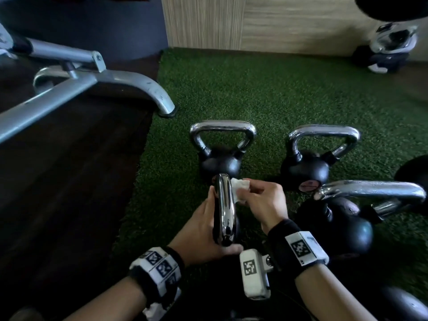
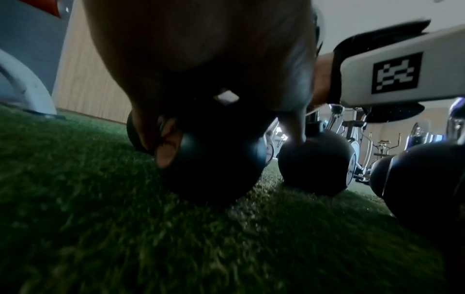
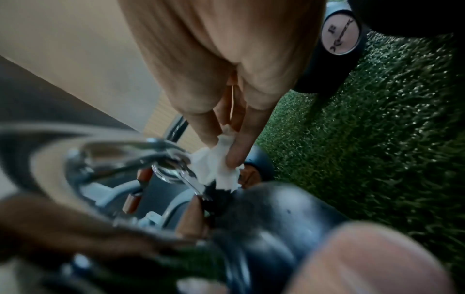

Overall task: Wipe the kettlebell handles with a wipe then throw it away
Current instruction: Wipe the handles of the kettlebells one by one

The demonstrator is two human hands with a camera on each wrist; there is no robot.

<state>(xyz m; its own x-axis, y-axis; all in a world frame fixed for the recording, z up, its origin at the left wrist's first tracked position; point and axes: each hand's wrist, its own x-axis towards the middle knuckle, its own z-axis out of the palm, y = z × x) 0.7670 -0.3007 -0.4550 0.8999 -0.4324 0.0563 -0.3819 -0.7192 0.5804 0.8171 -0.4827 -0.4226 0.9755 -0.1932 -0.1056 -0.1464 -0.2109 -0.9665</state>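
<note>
Kettlebell handle (image 1: 224,209), nearest on the turf, is being steadied by the left hand (image 1: 203,228) gripping it while the right hand (image 1: 261,200) is pinching the wipe (image 1: 238,188) against its side; three other handles and disposal probably remain.

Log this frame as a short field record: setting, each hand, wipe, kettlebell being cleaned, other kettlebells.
setting: green artificial turf, grey metal bench frame at left
left hand: grips the nearest chrome kettlebell handle, steadying it
right hand: pinches a crumpled white wipe
wipe: pressed against the far right side of that handle
other kettlebells: two black ones with chrome handles upright behind, one at right
</note>
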